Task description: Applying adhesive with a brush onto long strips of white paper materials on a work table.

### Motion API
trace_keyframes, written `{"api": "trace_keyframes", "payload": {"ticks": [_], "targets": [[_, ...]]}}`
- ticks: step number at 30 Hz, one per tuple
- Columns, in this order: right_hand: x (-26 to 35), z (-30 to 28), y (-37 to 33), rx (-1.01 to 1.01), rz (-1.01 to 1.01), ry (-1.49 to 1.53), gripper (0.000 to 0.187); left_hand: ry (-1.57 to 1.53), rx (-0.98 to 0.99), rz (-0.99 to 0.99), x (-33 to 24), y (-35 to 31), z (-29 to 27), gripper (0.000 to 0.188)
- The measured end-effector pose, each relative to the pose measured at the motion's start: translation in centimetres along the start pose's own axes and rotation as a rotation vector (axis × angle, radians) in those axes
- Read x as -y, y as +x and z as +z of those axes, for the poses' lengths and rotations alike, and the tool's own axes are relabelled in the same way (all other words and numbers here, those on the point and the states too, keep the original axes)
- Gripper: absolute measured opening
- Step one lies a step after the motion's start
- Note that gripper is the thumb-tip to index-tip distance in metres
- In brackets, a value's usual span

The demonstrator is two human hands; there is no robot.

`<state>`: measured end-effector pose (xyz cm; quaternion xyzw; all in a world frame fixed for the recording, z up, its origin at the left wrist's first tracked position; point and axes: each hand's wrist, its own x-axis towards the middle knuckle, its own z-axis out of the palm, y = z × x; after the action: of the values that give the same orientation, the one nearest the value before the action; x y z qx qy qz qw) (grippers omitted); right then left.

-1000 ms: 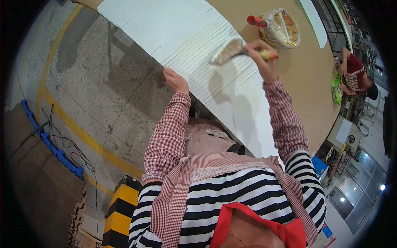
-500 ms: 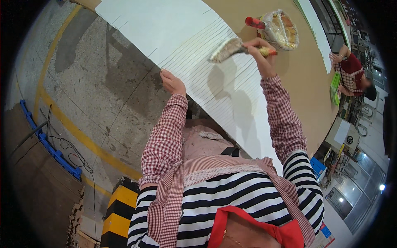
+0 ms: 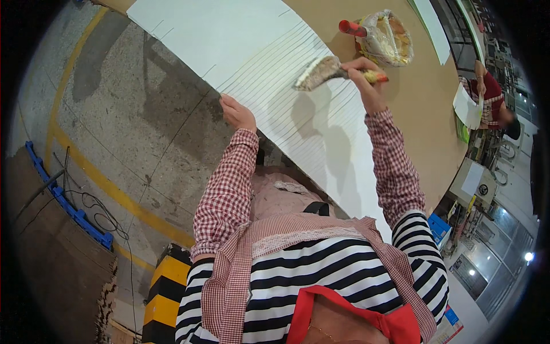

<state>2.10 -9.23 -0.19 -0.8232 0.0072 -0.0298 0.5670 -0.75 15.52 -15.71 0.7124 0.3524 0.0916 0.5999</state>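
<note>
Fanned white sheets [image 3: 252, 63] lie overlapped on a brown tabletop, their edges forming a row of narrow parallel strips. My right hand [image 3: 365, 80] grips the handle of a wide paste brush [image 3: 319, 73], whose pale bristles point left over the strips; whether they touch the paper I cannot tell. At the near left edge of the sheets, my left hand [image 3: 239, 114] has its fingers closed on the paper's border. Beyond my right hand stands a plastic-lined tub [image 3: 391, 43] with yellowish contents, and a red handle [image 3: 351, 28] sticks out over its left rim.
Across the brown tabletop [image 3: 427, 114], at the right, a co-worker [image 3: 490, 94] handles a white sheet [image 3: 467, 108] above green-edged ones. Concrete floor with a yellow line [image 3: 109, 175] lies left. A yellow-and-black striped block [image 3: 166, 286] stands near my left elbow, cables [image 3: 106, 215] beyond it.
The brush in my right hand has shifted slightly right and nearer me. My left hand stays at the paper edge. The co-worker now has a white sheet over the green-edged ones.
</note>
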Motion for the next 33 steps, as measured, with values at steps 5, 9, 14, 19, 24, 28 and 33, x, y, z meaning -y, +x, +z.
{"api": "trace_keyframes", "payload": {"ticks": [5,9,14,19,24,28,33], "targets": [[-4.6,-2.2,-2.2,-0.007,0.101,0.043,0.009,0.007,0.016,-0.002,-0.6,-0.3,0.2,0.058],[-4.5,-4.4,-6.9,0.007,0.201,-0.047,0.010,0.002,-0.020,-0.018,0.4,0.5,-0.3,0.060],[-1.9,-3.6,-4.0,-0.042,0.024,0.075,0.009,-0.054,-0.081,-0.193,-0.6,-1.4,-0.5,0.064],[-4.7,-2.3,-2.0,-0.016,0.031,0.206,0.010,-0.009,0.169,-0.201,3.6,-7.7,-1.2,0.070],[-7.8,-4.4,-8.7,-0.040,0.139,0.091,0.008,0.044,0.191,-0.167,4.2,-9.1,-1.0,0.071],[-6.5,-5.2,-10.4,-0.058,0.082,0.071,0.008,0.010,0.182,-0.110,4.8,-8.5,-0.9,0.070],[-4.3,-3.7,-6.2,-0.059,-0.010,0.065,0.009,0.052,0.157,-0.092,4.8,-8.5,-0.3,0.070]]}}
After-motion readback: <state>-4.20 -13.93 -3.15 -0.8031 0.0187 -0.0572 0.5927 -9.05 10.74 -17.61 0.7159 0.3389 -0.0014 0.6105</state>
